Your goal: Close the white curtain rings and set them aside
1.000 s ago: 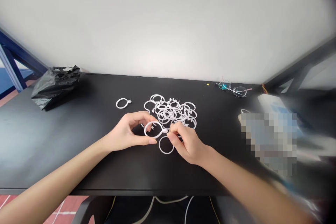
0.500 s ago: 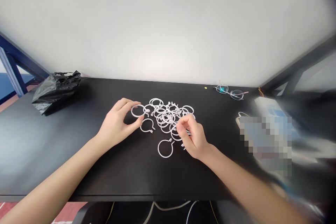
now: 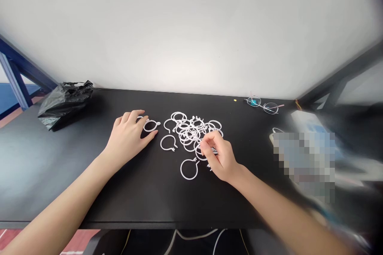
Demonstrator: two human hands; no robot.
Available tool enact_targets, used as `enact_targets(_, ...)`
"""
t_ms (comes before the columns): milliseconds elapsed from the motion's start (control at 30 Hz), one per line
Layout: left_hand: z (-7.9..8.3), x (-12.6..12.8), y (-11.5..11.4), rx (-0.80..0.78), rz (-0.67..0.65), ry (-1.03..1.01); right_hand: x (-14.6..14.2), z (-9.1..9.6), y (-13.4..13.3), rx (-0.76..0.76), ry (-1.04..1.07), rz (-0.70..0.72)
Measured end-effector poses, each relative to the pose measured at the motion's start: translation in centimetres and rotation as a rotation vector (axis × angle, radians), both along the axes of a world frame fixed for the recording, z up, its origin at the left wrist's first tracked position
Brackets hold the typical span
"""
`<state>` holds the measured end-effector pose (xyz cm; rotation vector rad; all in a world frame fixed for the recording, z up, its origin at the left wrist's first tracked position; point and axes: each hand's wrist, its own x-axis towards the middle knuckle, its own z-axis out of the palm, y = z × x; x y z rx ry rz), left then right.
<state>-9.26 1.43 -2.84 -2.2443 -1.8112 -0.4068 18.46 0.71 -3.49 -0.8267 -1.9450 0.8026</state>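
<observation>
On the black desk lies a loose pile of white plastic split rings (image 3: 188,134) with small clip ends. My left hand (image 3: 127,137) is left of the pile, palm down with its fingers apart. A closed white ring (image 3: 150,131) lies between its thumb and index finger, seemingly not gripped. Part of another ring shows behind those fingers. My right hand (image 3: 220,155) is at the pile's right front edge, fingers curled and thumb against the index finger. Whatever it may hold is hidden. Single open rings lie in front of the pile (image 3: 189,178) and at its left (image 3: 161,143).
A crumpled black plastic bag (image 3: 66,103) sits at the back left of the desk (image 3: 134,203). Eyeglasses (image 3: 263,105) and a tiny yellow bit (image 3: 235,100) lie near the wall. Blurred packages (image 3: 311,121) are on the right. Cables hang below the front edge.
My left hand has moved left and down with the closed ring, and its fingers have spread around it. My right hand has stayed almost still by the pile.
</observation>
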Motion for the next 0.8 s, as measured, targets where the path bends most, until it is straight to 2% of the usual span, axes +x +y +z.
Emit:
enact_targets(100, 0.7, 0.6, -0.1, -0.014, -0.151, -0.193, 0.0, 0.1, 0.0, 0.004, -0.002, 0.001)
enact_targets(200, 1.4, 1.2, -0.5, -0.247, -0.399, -0.404, 0.0, 0.0, 0.0, 0.005, -0.002, 0.006)
enact_targets(267, 1.6, 1.4, -0.7, -0.413, -0.488, -0.443, 0.0, 0.0, 0.0, 0.005, 0.001, 0.011)
enact_targets(500, 1.0, 1.3, -0.7, -0.583, -0.465, -0.358, 0.0, 0.1, -0.1, 0.012, 0.006, 0.012)
enact_targets(600, 1.0, 1.6, -0.8, -0.572, -0.484, -0.372, -0.3, 0.2, -0.1, 0.027, -0.02, 0.018)
enact_targets(800, 0.9, 2.9, -1.9, -0.327, -0.561, -0.525, -1.1, -0.4, -0.4, 0.125, -0.059, 0.086)
